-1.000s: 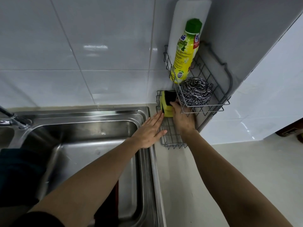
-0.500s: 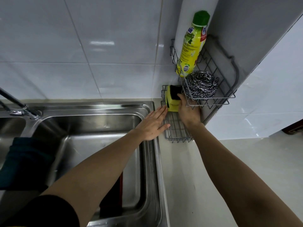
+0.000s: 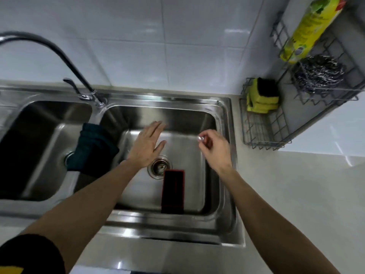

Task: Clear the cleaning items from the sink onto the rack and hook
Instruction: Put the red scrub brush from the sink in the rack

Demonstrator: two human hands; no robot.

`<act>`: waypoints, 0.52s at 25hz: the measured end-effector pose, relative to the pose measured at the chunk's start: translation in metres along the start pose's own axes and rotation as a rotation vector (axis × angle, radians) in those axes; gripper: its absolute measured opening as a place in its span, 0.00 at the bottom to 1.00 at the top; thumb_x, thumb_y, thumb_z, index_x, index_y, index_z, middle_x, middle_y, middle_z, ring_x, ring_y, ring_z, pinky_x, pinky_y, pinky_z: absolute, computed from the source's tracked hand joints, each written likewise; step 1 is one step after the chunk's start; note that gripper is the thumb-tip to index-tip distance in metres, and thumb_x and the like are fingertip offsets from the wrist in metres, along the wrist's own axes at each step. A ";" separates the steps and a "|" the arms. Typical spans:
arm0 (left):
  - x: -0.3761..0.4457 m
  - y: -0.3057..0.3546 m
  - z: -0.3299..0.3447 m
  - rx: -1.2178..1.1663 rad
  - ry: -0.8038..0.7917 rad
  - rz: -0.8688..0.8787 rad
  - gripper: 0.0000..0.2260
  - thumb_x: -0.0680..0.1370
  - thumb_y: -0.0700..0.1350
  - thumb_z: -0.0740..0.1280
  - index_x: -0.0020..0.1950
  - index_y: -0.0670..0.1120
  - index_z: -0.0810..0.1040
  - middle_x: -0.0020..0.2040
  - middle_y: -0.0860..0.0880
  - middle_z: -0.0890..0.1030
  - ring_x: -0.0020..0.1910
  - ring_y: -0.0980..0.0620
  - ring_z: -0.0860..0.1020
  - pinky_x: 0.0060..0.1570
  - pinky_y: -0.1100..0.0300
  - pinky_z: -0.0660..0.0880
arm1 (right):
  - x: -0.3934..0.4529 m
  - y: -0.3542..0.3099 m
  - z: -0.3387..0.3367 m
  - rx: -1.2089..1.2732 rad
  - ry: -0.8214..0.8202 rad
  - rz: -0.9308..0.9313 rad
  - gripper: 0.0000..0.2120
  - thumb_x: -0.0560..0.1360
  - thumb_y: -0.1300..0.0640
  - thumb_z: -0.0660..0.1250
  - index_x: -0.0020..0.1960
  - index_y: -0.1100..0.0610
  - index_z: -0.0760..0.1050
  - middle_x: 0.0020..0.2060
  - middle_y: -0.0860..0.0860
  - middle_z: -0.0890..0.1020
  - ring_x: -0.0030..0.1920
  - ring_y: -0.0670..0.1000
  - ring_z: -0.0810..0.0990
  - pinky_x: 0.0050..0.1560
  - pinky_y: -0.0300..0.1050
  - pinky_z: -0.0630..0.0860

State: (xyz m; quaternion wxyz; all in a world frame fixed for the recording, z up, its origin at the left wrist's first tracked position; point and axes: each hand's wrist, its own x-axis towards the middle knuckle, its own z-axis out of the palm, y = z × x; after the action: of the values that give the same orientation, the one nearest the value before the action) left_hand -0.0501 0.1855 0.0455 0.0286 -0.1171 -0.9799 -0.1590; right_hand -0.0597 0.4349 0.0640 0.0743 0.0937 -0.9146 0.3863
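A red and black sponge (image 3: 173, 191) lies in the right sink basin (image 3: 209, 196), just in front of the drain (image 3: 159, 168). A dark teal cloth (image 3: 92, 149) hangs over the divider between the two basins. My left hand (image 3: 147, 145) hovers flat and open above the basin. My right hand (image 3: 214, 149) hangs over the basin's right side, fingers loosely curled and holding nothing. The yellow and black sponge (image 3: 261, 97) rests on the wire rack's (image 3: 262, 133) lower shelf. A steel scourer (image 3: 318, 74) and a yellow detergent bottle (image 3: 310, 28) sit on the upper shelf.
A curved tap (image 3: 65, 62) rises behind the divider. The left basin (image 3: 39, 151) lies in shadow. White tiled wall stands behind, and pale counter (image 3: 296, 194) runs to the right of the sink.
My right hand has let go of the yellow sponge, which stays on the rack's lower shelf. Both hands have moved left and back over the right basin, and my view has swung left.
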 end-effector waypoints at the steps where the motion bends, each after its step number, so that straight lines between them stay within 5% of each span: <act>1: -0.017 -0.023 -0.004 0.062 0.000 -0.049 0.27 0.78 0.55 0.53 0.74 0.43 0.64 0.74 0.42 0.65 0.74 0.42 0.62 0.73 0.48 0.57 | -0.014 -0.001 0.022 0.003 -0.084 0.058 0.06 0.71 0.55 0.70 0.47 0.53 0.78 0.41 0.48 0.81 0.40 0.49 0.79 0.44 0.45 0.77; 4: -0.070 -0.091 -0.015 0.235 -0.018 -0.243 0.27 0.78 0.50 0.59 0.76 0.44 0.59 0.77 0.42 0.59 0.77 0.42 0.55 0.75 0.46 0.52 | -0.050 -0.001 0.087 -0.018 -0.321 0.354 0.06 0.71 0.55 0.72 0.47 0.53 0.79 0.43 0.51 0.84 0.42 0.51 0.81 0.44 0.39 0.74; 7: -0.106 -0.136 -0.021 0.317 -0.053 -0.441 0.31 0.78 0.50 0.61 0.78 0.45 0.53 0.79 0.41 0.52 0.78 0.41 0.49 0.75 0.44 0.48 | -0.080 0.012 0.139 -0.043 -0.526 0.702 0.13 0.71 0.51 0.73 0.53 0.55 0.79 0.52 0.56 0.84 0.52 0.57 0.82 0.53 0.46 0.78; 13: -0.124 -0.166 -0.014 0.245 -0.112 -0.477 0.32 0.79 0.44 0.57 0.79 0.46 0.44 0.79 0.42 0.45 0.78 0.42 0.45 0.75 0.42 0.53 | -0.095 0.020 0.173 -0.004 -0.552 0.934 0.18 0.70 0.55 0.75 0.57 0.62 0.78 0.54 0.59 0.82 0.55 0.60 0.81 0.54 0.49 0.77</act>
State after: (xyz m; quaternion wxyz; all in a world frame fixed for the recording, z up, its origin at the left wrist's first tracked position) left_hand 0.0309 0.0003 -0.0035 -0.0497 0.1128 -0.9918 -0.0347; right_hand 0.0170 0.3346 -0.0889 -0.3482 -0.2247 -0.8453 0.3373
